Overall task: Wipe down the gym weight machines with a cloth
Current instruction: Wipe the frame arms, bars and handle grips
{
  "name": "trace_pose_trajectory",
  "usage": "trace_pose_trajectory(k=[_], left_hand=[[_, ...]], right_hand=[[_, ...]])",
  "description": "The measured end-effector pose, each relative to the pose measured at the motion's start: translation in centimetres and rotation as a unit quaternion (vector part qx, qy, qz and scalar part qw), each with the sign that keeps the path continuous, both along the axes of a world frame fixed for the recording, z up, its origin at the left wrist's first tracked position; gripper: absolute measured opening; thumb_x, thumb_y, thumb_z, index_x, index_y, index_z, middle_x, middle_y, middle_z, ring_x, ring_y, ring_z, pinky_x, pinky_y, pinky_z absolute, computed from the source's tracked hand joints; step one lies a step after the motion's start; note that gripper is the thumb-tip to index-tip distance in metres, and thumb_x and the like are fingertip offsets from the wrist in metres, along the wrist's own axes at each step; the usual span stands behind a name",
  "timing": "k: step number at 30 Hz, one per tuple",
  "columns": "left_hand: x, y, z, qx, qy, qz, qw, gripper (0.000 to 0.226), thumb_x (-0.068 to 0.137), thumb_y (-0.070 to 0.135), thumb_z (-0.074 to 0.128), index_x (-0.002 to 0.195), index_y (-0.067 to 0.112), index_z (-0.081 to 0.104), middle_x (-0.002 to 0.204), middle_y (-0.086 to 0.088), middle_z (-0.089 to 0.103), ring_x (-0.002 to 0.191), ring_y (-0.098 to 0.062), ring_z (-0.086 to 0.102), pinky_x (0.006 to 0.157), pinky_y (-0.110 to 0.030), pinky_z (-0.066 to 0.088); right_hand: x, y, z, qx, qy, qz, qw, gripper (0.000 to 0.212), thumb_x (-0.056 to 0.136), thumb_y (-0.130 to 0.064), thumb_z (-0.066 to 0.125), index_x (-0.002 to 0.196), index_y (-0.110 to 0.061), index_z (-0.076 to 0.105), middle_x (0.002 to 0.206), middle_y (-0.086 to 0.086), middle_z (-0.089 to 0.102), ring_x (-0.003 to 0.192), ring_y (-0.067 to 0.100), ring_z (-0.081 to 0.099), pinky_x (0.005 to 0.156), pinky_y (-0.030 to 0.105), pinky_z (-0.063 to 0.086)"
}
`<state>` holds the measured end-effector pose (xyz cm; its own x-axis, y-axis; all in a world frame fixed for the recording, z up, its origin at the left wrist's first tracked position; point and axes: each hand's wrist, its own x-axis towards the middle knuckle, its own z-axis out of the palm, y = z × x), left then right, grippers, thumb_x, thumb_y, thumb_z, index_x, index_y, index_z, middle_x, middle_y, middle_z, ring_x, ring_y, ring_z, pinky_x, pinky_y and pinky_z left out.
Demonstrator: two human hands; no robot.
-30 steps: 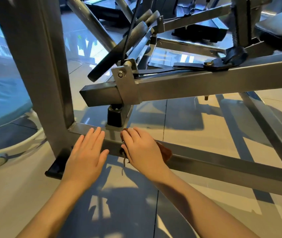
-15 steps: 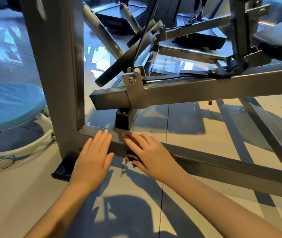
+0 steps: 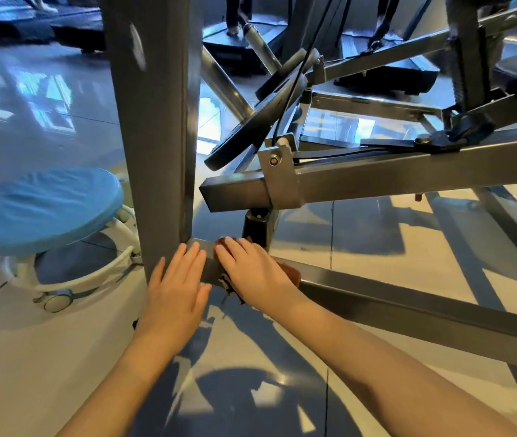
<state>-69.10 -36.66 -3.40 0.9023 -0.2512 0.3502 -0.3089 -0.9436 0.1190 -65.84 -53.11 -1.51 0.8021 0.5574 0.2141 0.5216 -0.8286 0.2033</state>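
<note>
A grey steel weight machine fills the view, with a thick upright post (image 3: pixel 156 137) joined to a low base rail (image 3: pixel 408 305) that runs to the right along the floor. My right hand (image 3: pixel 251 272) lies palm down on a reddish-brown cloth (image 3: pixel 292 272) and presses it onto the rail near the post. Only the cloth's edges show around the hand. My left hand (image 3: pixel 178 288) rests flat, fingers together, on the rail at the foot of the post, with nothing in it.
A second horizontal beam (image 3: pixel 377 181) with a bracket and a black rubber stop (image 3: pixel 255 225) hangs just above my hands. A round blue stool (image 3: pixel 43 209) on white wheeled legs stands left of the post. Black padded seat at the far right; glossy tiled floor below.
My right hand has slid the cloth left along the rail toward the post. The view has shifted so the post and stool sit further right; my left hand stays on the rail.
</note>
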Motion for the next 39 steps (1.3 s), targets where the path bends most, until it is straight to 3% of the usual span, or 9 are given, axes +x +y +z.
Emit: trace_pose_trajectory(k=[3, 7, 13, 17, 21, 25, 28, 35, 39], left_hand=[[-0.3, 0.6, 0.8, -0.069, 0.024, 0.037, 0.997, 0.057, 0.098, 0.025, 0.046, 0.15, 0.013, 0.026, 0.159, 0.0, 0.017, 0.145, -0.012, 0.009, 0.111, -0.042, 0.029], [-0.3, 1.0, 1.4, -0.128, 0.02, 0.046, 0.991, 0.066, 0.096, 0.026, 0.05, 0.152, 0.014, 0.018, 0.16, 0.002, 0.009, 0.143, -0.02, 0.025, 0.107, -0.036, 0.035], [0.0, 0.7, 0.5, -0.187, 0.041, 0.018, 0.981, 0.07, 0.097, 0.026, 0.049, 0.153, 0.017, 0.01, 0.156, 0.013, -0.012, 0.142, -0.017, 0.025, 0.106, -0.028, 0.035], [0.3, 1.6, -0.1, -0.163, 0.022, 0.008, 0.986, 0.068, 0.096, 0.025, 0.051, 0.153, 0.017, 0.013, 0.155, 0.015, -0.011, 0.141, -0.017, 0.03, 0.105, -0.03, 0.038], [0.3, 2.1, -0.4, -0.138, 0.017, 0.013, 0.99, 0.07, 0.096, 0.026, 0.051, 0.153, 0.02, 0.01, 0.154, 0.019, -0.015, 0.127, -0.019, 0.049, 0.09, -0.032, 0.052], [0.3, 1.7, -0.2, -0.136, 0.028, 0.041, 0.989, 0.069, 0.096, 0.025, 0.052, 0.153, 0.019, 0.013, 0.155, 0.018, -0.013, 0.121, -0.021, 0.053, 0.086, -0.034, 0.052], [0.2, 1.3, 0.2, -0.103, 0.031, 0.068, 0.992, 0.069, 0.095, 0.022, 0.051, 0.153, 0.017, 0.014, 0.156, 0.018, -0.015, 0.109, -0.021, 0.059, 0.079, -0.034, 0.055], [-0.8, 0.9, 3.3, -0.005, 0.112, 0.11, 0.988, 0.069, 0.099, 0.028, 0.042, 0.153, 0.024, 0.0, 0.156, 0.017, -0.022, 0.122, -0.019, 0.049, 0.1, -0.039, 0.042], [-0.8, 1.2, 3.5, -0.002, 0.121, 0.095, 0.988, 0.069, 0.1, 0.028, 0.041, 0.153, 0.026, -0.002, 0.154, 0.019, -0.022, 0.126, -0.019, 0.047, 0.107, -0.04, 0.037]], right_hand=[[-1.0, -1.7, -0.4, -0.017, -0.009, 0.017, 1.0, 0.056, 0.093, -0.025, 0.061, 0.142, -0.005, 0.043, 0.139, 0.016, 0.05, 0.12, 0.031, 0.053, 0.097, 0.039, 0.049], [-2.2, -4.5, -0.6, -0.025, -0.025, 0.006, 0.999, 0.067, 0.082, -0.035, 0.075, 0.138, -0.009, 0.051, 0.136, 0.012, 0.057, 0.114, 0.028, 0.06, 0.094, 0.034, 0.05], [-0.1, 0.6, -0.1, -0.018, 0.001, -0.015, 1.0, 0.057, 0.093, -0.02, 0.06, 0.141, -0.003, 0.034, 0.138, 0.016, 0.045, 0.12, 0.031, 0.049, 0.098, 0.038, 0.046], [1.4, 3.2, 0.0, 0.006, 0.008, -0.022, 1.0, 0.054, 0.097, -0.016, 0.052, 0.144, -0.003, 0.03, 0.141, 0.016, 0.042, 0.125, 0.031, 0.045, 0.103, 0.038, 0.04], [0.4, 1.9, 0.3, -0.018, 0.025, 0.01, 0.999, 0.061, 0.098, -0.018, 0.049, 0.149, -0.004, 0.019, 0.149, 0.018, 0.031, 0.13, 0.034, 0.039, 0.105, 0.041, 0.038], [-1.8, -2.6, -0.6, -0.048, -0.036, 0.024, 0.998, 0.06, 0.098, -0.014, 0.042, 0.152, -0.004, 0.017, 0.153, 0.021, 0.03, 0.131, 0.039, 0.042, 0.107, 0.041, 0.039], [-1.9, -4.3, -0.9, -0.06, -0.013, 0.032, 0.998, 0.071, 0.097, -0.015, 0.053, 0.154, -0.008, 0.011, 0.158, 0.017, 0.021, 0.14, 0.038, 0.032, 0.113, 0.04, 0.031], [-2.7, -4.9, 0.0, 0.015, 0.047, 0.008, 0.999, 0.062, 0.098, -0.013, 0.05, 0.152, -0.009, 0.021, 0.153, 0.015, 0.031, 0.135, 0.034, 0.036, 0.11, 0.038, 0.034], [-2.9, -4.9, 0.1, 0.001, 0.043, 0.002, 0.999, 0.071, 0.096, -0.015, 0.058, 0.153, -0.013, 0.016, 0.157, 0.011, 0.025, 0.139, 0.031, 0.032, 0.113, 0.037, 0.031]])
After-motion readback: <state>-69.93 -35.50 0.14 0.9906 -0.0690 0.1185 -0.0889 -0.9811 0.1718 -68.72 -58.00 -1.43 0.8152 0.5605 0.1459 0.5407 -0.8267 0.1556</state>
